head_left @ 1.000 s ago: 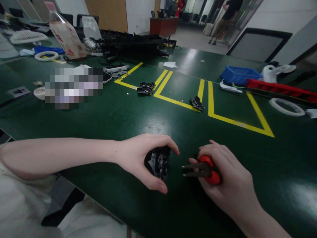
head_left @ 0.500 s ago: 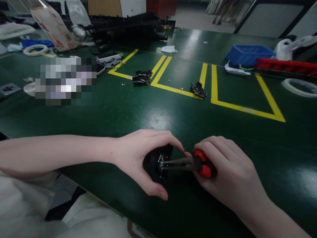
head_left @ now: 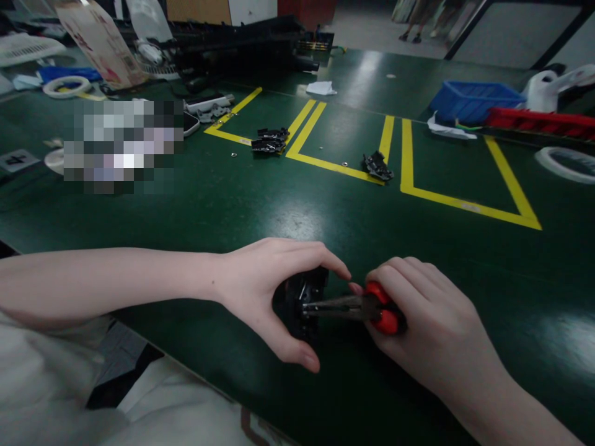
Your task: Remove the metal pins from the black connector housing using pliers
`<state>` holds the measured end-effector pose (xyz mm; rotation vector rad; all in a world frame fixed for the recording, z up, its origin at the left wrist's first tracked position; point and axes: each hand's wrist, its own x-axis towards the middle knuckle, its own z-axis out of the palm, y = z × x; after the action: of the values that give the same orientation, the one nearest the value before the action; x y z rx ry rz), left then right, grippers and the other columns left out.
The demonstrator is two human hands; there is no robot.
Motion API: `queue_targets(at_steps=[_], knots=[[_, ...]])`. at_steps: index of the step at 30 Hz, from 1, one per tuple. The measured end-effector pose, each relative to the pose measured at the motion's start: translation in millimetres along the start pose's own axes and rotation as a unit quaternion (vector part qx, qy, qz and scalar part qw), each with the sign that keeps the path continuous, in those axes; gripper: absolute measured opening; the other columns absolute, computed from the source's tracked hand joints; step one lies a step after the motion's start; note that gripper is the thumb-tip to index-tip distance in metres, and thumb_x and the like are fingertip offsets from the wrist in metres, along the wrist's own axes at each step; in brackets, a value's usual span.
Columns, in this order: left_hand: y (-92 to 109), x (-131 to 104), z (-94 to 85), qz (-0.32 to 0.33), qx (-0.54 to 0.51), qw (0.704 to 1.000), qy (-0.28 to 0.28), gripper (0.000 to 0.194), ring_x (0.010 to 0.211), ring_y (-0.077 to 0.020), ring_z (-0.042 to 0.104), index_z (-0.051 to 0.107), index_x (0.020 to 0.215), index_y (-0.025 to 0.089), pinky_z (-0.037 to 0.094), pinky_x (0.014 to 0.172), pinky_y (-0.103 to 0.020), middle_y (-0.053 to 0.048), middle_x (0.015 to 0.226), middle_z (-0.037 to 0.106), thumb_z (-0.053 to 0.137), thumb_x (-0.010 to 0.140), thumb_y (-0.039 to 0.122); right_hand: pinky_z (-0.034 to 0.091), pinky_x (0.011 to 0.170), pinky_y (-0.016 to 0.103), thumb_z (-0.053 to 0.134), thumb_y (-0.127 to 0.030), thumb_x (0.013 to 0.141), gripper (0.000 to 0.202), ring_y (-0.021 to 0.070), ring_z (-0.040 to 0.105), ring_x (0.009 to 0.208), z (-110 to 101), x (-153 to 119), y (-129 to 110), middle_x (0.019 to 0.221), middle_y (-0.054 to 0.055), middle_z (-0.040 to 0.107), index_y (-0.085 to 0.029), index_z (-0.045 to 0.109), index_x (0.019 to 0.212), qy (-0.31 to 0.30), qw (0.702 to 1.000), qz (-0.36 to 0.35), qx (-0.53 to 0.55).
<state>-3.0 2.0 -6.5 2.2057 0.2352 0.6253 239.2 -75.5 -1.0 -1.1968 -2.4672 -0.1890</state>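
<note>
My left hand curves around a black plastic part on the green table, thumb on its near side and fingers on its far side. In my right hand are needle-nose pliers with red handles, the fingers wrapped round the grips. The jaws of the pliers point left and their tips meet a small shiny spot on the black part. Whether the tips pinch something there is too small to tell.
Yellow tape outlines mark the green table. Black parts and another black piece lie by the tape. Farther back are a blue bin, a red strip, a tape roll and a bottle-shaped bag.
The view has shifted slightly. My left hand still surrounds the black part, and the pliers' tips remain at nearly the same spot on it.
</note>
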Motion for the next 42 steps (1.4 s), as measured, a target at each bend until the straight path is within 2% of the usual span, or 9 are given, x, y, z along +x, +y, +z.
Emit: queue_targets(at_steps=[4,10,15,22,26,31,37,42], knots=[[-0.6,0.0,0.6,0.006,0.001,1.000,0.012,0.078,0.076,-0.0152,0.061,0.057,0.124,0.015,0.050,0.069,-0.027,-0.006,0.107,0.069,0.087,0.061,0.050,0.038,0.059,0.031,0.053,-0.018,0.088,0.007,0.0190,0.050,0.067,-0.7,0.6,-0.8,0.077,0.005,0.055,-0.019,0.051,0.081,0.008,1.000,-0.001,-0.022],[0.2,0.8,2.1,0.044,0.054,0.997,0.041,0.077,0.078,-0.0173,0.060,0.053,0.127,0.016,0.050,0.066,-0.027,-0.004,0.095,0.063,0.085,0.066,0.051,0.037,0.058,0.030,0.054,-0.020,0.090,0.012,0.0178,0.048,0.066,-2.4,0.9,-1.7,0.075,0.003,0.053,-0.019,0.049,0.080,0.000,1.000,-0.003,-0.018],[1.0,0.7,3.9,0.068,0.083,0.992,0.062,0.077,0.080,-0.0172,0.059,0.051,0.130,0.016,0.050,0.067,-0.027,-0.005,0.097,0.062,0.083,0.069,0.052,0.036,0.057,0.030,0.054,-0.021,0.090,0.013,0.0180,0.048,0.065,-1.5,1.8,-3.1,0.074,0.003,0.053,-0.021,0.048,0.079,-0.003,1.000,0.008,-0.010],[2.2,0.5,2.7,0.026,0.120,0.990,0.069,0.081,0.079,-0.0188,0.058,0.052,0.132,0.015,0.047,0.071,-0.031,-0.005,0.095,0.064,0.077,0.072,0.063,0.039,0.058,0.030,0.054,-0.016,0.082,0.010,0.0190,0.049,0.067,-5.6,-1.1,-2.7,0.078,0.004,0.054,-0.022,0.046,0.082,-0.041,0.999,0.023,-0.018],[0.6,0.7,1.9,0.020,0.114,0.991,0.065,0.082,0.077,-0.0195,0.058,0.054,0.130,0.016,0.046,0.070,-0.032,-0.005,0.093,0.065,0.075,0.071,0.067,0.038,0.059,0.032,0.055,-0.016,0.085,0.011,0.0195,0.048,0.068,-7.8,-2.2,-3.4,0.078,0.004,0.053,-0.022,0.046,0.082,-0.045,0.998,0.023,-0.043],[-1.7,-0.6,3.8,0.033,0.125,0.990,0.055,0.084,0.070,-0.0179,0.057,0.058,0.124,0.013,0.041,0.065,-0.032,-0.004,0.087,0.066,0.073,0.067,0.073,0.037,0.061,0.033,0.054,-0.012,0.085,0.012,0.0194,0.048,0.067,-7.5,-1.1,-8.8,0.078,0.003,0.052,-0.021,0.047,0.082,-0.050,0.997,0.011,-0.059],[-0.5,1.1,4.3,0.008,0.120,0.991,0.057,0.064,0.066,-0.0140,0.054,0.060,0.102,0.017,0.038,0.065,-0.030,-0.001,0.083,0.063,0.073,0.068,0.069,0.036,0.060,0.032,0.056,-0.013,0.082,0.013,0.0191,0.048,0.067,-7.1,-2.9,-5.3,0.078,0.003,0.053,-0.022,0.046,0.080,-0.052,0.998,0.021,-0.042],[-0.3,3.3,1.5,-0.006,0.107,0.993,0.047,0.059,0.068,-0.0136,0.054,0.058,0.096,0.019,0.038,0.067,-0.029,0.000,0.084,0.063,0.077,0.066,0.066,0.036,0.059,0.032,0.058,-0.015,0.080,0.014,0.0194,0.049,0.067,-8.4,-4.5,-0.6,0.079,0.003,0.054,-0.022,0.047,0.081,-0.066,0.997,0.033,-0.035]])
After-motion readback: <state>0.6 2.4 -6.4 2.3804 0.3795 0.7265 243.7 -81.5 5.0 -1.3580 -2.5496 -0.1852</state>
